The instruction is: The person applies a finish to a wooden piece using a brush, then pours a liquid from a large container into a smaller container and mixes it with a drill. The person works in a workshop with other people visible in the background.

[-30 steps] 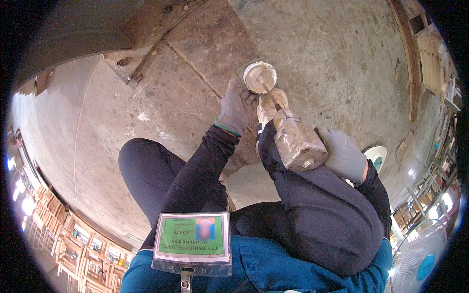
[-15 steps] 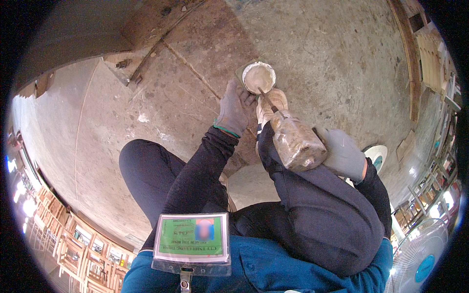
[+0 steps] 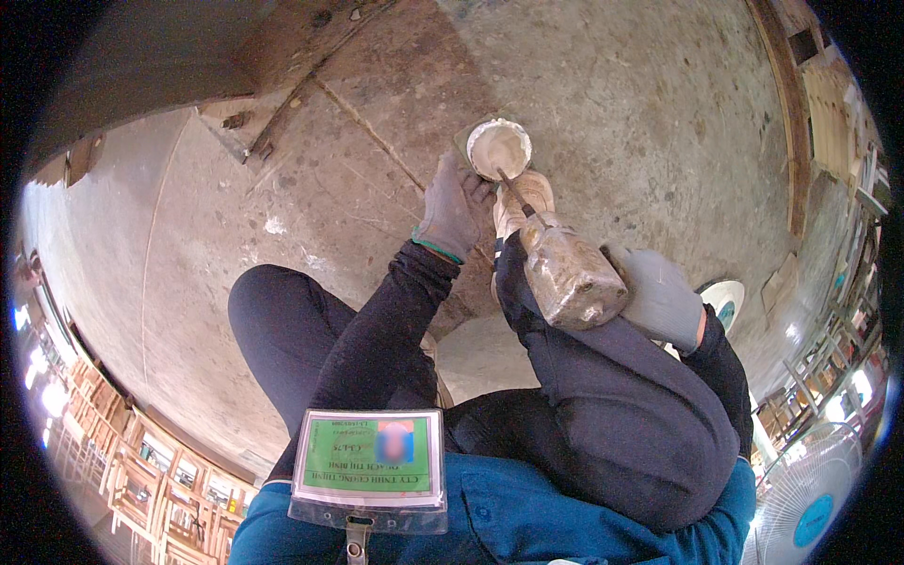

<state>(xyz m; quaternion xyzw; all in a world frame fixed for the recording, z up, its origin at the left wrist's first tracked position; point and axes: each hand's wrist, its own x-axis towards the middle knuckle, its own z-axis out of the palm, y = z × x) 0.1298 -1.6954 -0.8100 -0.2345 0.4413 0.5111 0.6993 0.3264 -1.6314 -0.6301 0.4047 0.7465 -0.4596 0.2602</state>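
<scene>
A smeared, squarish glue bottle [image 3: 573, 275] is tipped over my right shin, its thin dark spout pointing down into a small white cup [image 3: 500, 148]. The cup holds a pale substance, and its rim is crusted. My right hand [image 3: 657, 294], in a grey glove, grips the bottle from its right side; the bottle hides some fingertips. Just below and left of the cup is my gloved left hand [image 3: 450, 209], with its fingers apart and slightly bent. Whether its fingertips touch the cup, I cannot tell. My shoe [image 3: 533, 191] is right under the spout.
Stained concrete floor [image 3: 640, 122] surrounds the cup. Wooden frames [image 3: 151, 490] stand at the lower left, and a fan [image 3: 805, 508] at the lower right. Along the right runs a wooden edge [image 3: 789, 113]. An ID badge [image 3: 315, 461] hangs over my lap.
Hardly anything differs. The bottle and my right hand have shifted very slightly, with the spout still in the cup; my left hand keeps its place.
</scene>
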